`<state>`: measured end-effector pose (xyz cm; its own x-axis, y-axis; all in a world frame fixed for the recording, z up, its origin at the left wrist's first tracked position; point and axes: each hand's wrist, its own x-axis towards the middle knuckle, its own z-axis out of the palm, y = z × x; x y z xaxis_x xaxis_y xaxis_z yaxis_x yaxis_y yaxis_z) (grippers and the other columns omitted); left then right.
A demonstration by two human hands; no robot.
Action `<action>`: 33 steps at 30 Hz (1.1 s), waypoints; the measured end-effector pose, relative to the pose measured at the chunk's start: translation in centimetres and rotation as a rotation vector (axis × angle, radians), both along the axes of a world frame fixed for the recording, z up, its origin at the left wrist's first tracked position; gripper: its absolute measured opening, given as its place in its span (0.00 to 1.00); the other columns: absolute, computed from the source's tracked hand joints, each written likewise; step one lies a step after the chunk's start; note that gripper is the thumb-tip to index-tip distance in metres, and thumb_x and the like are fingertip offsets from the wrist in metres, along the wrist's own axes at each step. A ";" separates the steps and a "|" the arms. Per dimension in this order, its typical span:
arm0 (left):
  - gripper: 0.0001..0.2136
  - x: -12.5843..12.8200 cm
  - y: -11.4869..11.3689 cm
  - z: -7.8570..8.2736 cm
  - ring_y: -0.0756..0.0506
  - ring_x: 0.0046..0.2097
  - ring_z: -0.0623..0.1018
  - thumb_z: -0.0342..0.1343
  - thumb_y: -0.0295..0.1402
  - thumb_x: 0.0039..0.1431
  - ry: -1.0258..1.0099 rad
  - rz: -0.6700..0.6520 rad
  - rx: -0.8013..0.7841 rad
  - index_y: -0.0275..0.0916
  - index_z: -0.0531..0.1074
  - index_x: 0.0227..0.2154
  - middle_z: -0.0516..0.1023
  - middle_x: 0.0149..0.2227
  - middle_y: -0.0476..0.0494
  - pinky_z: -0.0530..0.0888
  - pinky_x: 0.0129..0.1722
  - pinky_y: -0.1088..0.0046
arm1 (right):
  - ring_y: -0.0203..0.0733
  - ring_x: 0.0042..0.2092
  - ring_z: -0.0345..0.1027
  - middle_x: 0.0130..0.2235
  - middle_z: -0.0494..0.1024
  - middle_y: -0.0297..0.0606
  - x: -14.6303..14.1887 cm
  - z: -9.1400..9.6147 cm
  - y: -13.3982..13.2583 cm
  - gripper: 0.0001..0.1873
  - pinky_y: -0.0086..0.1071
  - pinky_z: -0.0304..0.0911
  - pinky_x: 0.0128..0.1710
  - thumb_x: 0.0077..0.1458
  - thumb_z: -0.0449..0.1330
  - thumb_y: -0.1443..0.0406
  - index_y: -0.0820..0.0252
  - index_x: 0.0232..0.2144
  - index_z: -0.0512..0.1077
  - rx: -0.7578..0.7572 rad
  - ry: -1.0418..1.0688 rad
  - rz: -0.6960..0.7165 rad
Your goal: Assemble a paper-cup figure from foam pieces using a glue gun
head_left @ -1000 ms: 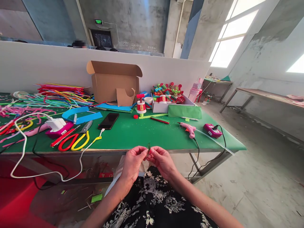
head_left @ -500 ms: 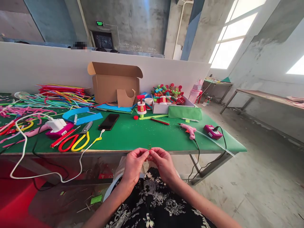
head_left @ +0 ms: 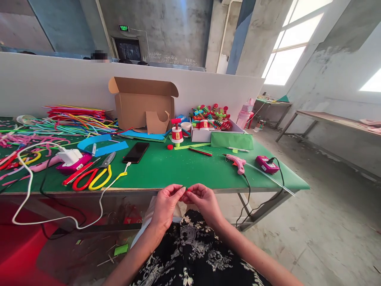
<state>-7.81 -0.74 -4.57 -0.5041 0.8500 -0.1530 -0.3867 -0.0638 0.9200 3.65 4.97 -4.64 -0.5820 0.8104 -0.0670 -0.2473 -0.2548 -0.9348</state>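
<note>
In front of the table's near edge, my left hand (head_left: 166, 205) and my right hand (head_left: 205, 204) meet at the fingertips. Both are closed in a pinch on a small red and green piece (head_left: 187, 190), mostly hidden by the fingers; its exact kind cannot be made out. Beyond them on the green table stands a red and white paper-cup figure (head_left: 177, 135) with spiral arms. A small red disc (head_left: 170, 147) lies beside it. To the right rests a pink glue gun (head_left: 237, 163), its nozzle pointing left.
Left are scissors (head_left: 99, 172), a phone (head_left: 136, 152), a white cable (head_left: 29, 186) and many pipe cleaners (head_left: 80, 119). At the back stand a cardboard box (head_left: 143, 103) and a white box (head_left: 201, 137) full of figures. A purple power socket (head_left: 267, 165) sits right.
The green part that stuck up above my fingertips has tipped down and is now mostly covered. My fingers have shifted slightly around the piece; the table items stay put.
</note>
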 end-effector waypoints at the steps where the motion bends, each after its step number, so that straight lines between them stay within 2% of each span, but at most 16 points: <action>1: 0.17 0.0 0.0 0.0 0.50 0.28 0.73 0.72 0.42 0.34 0.009 0.011 0.004 0.36 0.77 0.24 0.78 0.25 0.47 0.70 0.31 0.74 | 0.40 0.28 0.75 0.25 0.79 0.34 0.0 0.1 0.0 0.19 0.33 0.72 0.34 0.37 0.74 0.54 0.59 0.25 0.73 -0.017 0.006 -0.013; 5: 0.18 0.0 0.5 0.2 0.49 0.29 0.74 0.72 0.42 0.32 0.024 0.000 0.003 0.36 0.78 0.25 0.79 0.26 0.46 0.71 0.32 0.74 | 0.39 0.27 0.74 0.25 0.79 0.33 -0.1 0.5 0.3 0.19 0.35 0.73 0.35 0.37 0.75 0.55 0.58 0.25 0.72 -0.039 0.040 -0.055; 7: 0.18 -0.1 1.2 0.6 0.49 0.29 0.74 0.73 0.42 0.30 0.009 -0.007 0.015 0.36 0.77 0.23 0.79 0.25 0.47 0.71 0.32 0.73 | 0.38 0.27 0.73 0.25 0.78 0.32 -0.6 0.8 0.8 0.19 0.35 0.73 0.35 0.36 0.75 0.56 0.58 0.24 0.71 0.003 0.060 -0.077; 10: 0.16 -1.1 2.8 1.7 0.49 0.27 0.73 0.72 0.43 0.33 0.076 -0.009 0.074 0.36 0.76 0.21 0.77 0.23 0.48 0.70 0.31 0.74 | 0.38 0.27 0.73 0.25 0.77 0.31 -1.8 1.6 2.6 0.19 0.33 0.72 0.34 0.35 0.75 0.56 0.57 0.24 0.71 0.112 0.071 -0.097; 15: 0.15 -4.3 7.2 3.4 0.51 0.26 0.70 0.71 0.41 0.35 0.190 0.023 0.125 0.36 0.76 0.21 0.75 0.22 0.49 0.66 0.28 0.76 | 0.39 0.27 0.74 0.23 0.77 0.31 -4.7 2.7 7.8 0.17 0.33 0.70 0.31 0.37 0.74 0.57 0.56 0.24 0.70 0.237 0.068 -0.028; 19: 0.17 -6.4 11.8 3.7 0.50 0.27 0.72 0.72 0.43 0.31 0.204 0.012 0.119 0.36 0.77 0.21 0.76 0.22 0.48 0.69 0.31 0.73 | 0.39 0.25 0.73 0.22 0.76 0.30 -7.6 2.2 12.0 0.19 0.34 0.70 0.32 0.35 0.74 0.56 0.56 0.23 0.69 0.192 0.147 -0.085; 22: 0.18 -7.3 14.9 3.4 0.50 0.26 0.72 0.73 0.42 0.28 0.232 -0.028 0.089 0.36 0.77 0.20 0.76 0.22 0.49 0.69 0.30 0.74 | 0.38 0.26 0.72 0.23 0.75 0.29 -8.4 1.4 13.4 0.20 0.34 0.69 0.33 0.35 0.73 0.57 0.55 0.25 0.68 0.135 0.195 -0.158; 25: 0.19 -7.9 17.0 2.9 0.51 0.26 0.72 0.74 0.42 0.26 0.254 -0.045 0.088 0.35 0.77 0.22 0.77 0.22 0.48 0.68 0.28 0.75 | 0.38 0.29 0.73 0.30 0.77 0.31 -6.3 1.5 13.6 0.21 0.34 0.69 0.35 0.39 0.71 0.58 0.54 0.34 0.68 0.174 0.161 -0.197; 27: 0.20 -8.2 17.7 2.5 0.50 0.26 0.73 0.74 0.42 0.26 0.210 -0.086 0.084 0.35 0.77 0.23 0.79 0.23 0.47 0.69 0.29 0.75 | 0.39 0.32 0.73 0.36 0.78 0.35 -3.1 2.1 13.5 0.14 0.34 0.68 0.35 0.47 0.66 0.58 0.54 0.35 0.70 0.351 0.004 -0.271; 30: 0.21 -8.5 17.6 2.0 0.50 0.27 0.75 0.75 0.42 0.24 0.121 -0.126 0.052 0.35 0.77 0.23 0.80 0.24 0.46 0.72 0.29 0.74 | 0.42 0.33 0.71 0.34 0.77 0.38 3.3 3.1 13.8 0.06 0.36 0.65 0.37 0.52 0.61 0.59 0.54 0.31 0.71 0.699 -0.452 -0.489; 31: 0.21 -8.5 17.3 1.9 0.50 0.26 0.75 0.75 0.41 0.24 0.100 -0.128 0.042 0.35 0.77 0.23 0.80 0.24 0.46 0.72 0.29 0.74 | 0.43 0.34 0.70 0.33 0.77 0.38 5.4 3.2 14.2 0.06 0.37 0.64 0.37 0.52 0.60 0.59 0.54 0.27 0.70 0.758 -0.626 -0.571; 33: 0.21 -8.5 16.7 1.6 0.50 0.26 0.75 0.75 0.41 0.25 0.067 -0.126 0.025 0.34 0.77 0.23 0.80 0.24 0.46 0.73 0.29 0.73 | 0.45 0.34 0.69 0.32 0.76 0.39 9.0 3.1 15.1 0.10 0.37 0.62 0.35 0.52 0.58 0.58 0.54 0.23 0.65 0.763 -0.939 -0.658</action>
